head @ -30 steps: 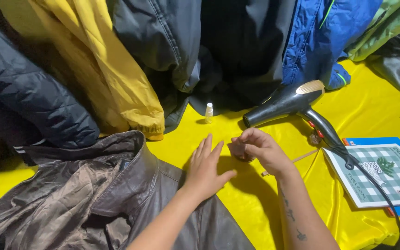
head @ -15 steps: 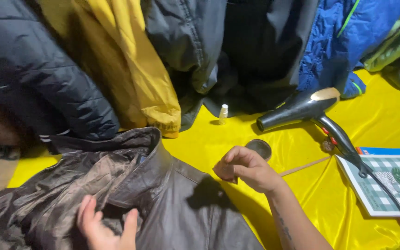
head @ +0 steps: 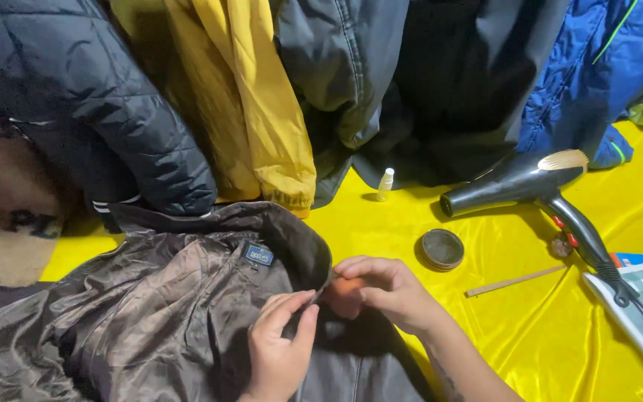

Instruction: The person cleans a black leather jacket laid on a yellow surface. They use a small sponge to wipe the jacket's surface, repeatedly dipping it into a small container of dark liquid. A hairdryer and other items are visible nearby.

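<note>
Head view: both hands meet at the front edge of the dark brown jacket point(head: 165, 313) spread on the yellow table point(head: 530, 342), the left hand point(head: 280, 350) pinching the fabric in a narrow grip, the right hand point(head: 381, 290) curled in a narrow grip on the same edge just beside it; that slick fabric could slip from such a light pinch, and a tug might drag the jacket toward the round tin point(head: 441, 249) and hair dryer point(head: 530, 186) nearby. Half a second ago the left hand lay low on the jacket, apart from the right; now they almost touch.
</note>
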